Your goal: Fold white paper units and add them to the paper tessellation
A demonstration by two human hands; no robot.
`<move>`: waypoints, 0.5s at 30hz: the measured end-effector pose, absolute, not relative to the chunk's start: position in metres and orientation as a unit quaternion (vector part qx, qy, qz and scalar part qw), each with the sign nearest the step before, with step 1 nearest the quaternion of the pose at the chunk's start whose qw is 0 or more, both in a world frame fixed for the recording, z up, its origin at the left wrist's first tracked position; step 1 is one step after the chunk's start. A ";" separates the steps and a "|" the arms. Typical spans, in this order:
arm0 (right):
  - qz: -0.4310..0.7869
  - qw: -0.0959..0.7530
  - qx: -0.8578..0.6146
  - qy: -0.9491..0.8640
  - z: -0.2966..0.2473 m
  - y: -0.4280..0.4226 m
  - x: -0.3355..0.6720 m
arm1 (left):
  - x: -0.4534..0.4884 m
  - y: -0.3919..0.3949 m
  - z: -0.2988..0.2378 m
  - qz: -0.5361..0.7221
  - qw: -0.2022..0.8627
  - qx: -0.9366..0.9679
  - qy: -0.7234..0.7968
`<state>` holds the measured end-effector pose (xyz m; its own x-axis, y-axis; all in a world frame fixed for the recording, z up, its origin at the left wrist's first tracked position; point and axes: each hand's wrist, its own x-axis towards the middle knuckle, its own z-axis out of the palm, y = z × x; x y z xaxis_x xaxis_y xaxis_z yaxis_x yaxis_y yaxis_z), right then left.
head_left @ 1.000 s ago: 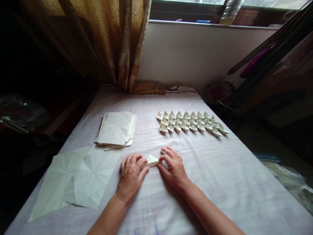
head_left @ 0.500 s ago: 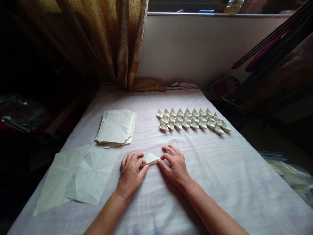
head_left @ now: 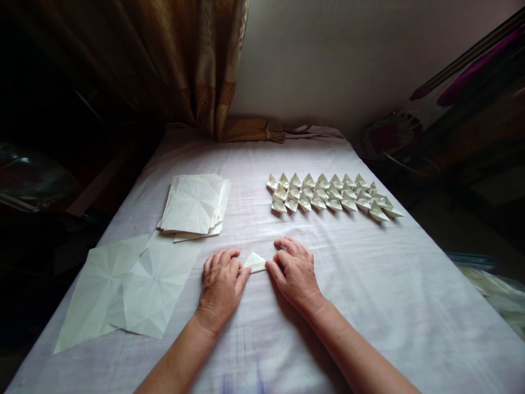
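A small folded paper triangle lies low over the cloth-covered surface between my two hands, its point facing away from me. My left hand pinches its left corner between thumb and fingers. At the right corner, the thumb and forefinger of my right hand close on the paper, while its other fingers curl above. Beyond my right hand stand several folded paper boats in tight rows. A stack of creased paper sheets sits past my left hand.
Two loose creased sheets overlap at the left on the pale bedsheet. A brown curtain hangs down to the far edge, with its fringed tie lying there. Plastic-wrapped items lie beyond the right edge.
The view has tilted down slightly, so the window ledge is out of sight. My left fingers have shifted a little along the folded paper, and its lower edge looks flatter.
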<state>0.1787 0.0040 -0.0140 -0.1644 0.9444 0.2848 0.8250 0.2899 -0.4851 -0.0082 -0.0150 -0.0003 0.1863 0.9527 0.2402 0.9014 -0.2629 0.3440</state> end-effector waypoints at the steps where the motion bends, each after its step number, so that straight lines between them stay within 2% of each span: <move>1: 0.110 0.272 -0.587 -0.755 -0.014 0.004 0.178 | -0.008 -0.015 0.000 0.204 0.063 0.767 0.605; 15: 0.127 0.291 -0.592 -0.741 -0.017 0.003 0.178 | -0.008 -0.015 -0.004 0.202 0.065 0.750 0.626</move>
